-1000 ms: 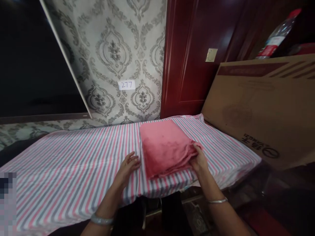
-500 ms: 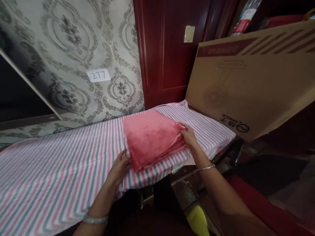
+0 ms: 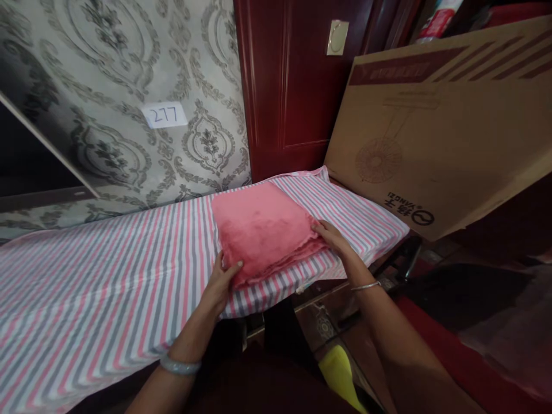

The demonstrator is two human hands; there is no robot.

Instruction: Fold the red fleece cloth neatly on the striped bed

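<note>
A folded pink fleece cloth (image 3: 259,227) lies on a table covered by a pink, grey and white striped sheet (image 3: 107,287). My left hand (image 3: 222,282) grips the cloth's near left corner, thumb on top and fingers tucked under the edge. At the cloth's right corner my right hand (image 3: 332,236) rests with its fingers closed against the stacked edges. Both wrists wear silver bangles.
A large cardboard box (image 3: 431,126) leans at the table's right end. Behind are a dark red door (image 3: 293,86) and patterned wallpaper with a paper label reading 277 (image 3: 164,115). A plastic bottle (image 3: 437,20) stands above the box. A yellow slipper (image 3: 340,374) shows below.
My left hand has moved from the sheet beside the cloth onto its near left corner and taken hold. The right hand stayed at the right corner. The view shifted right and downward.
</note>
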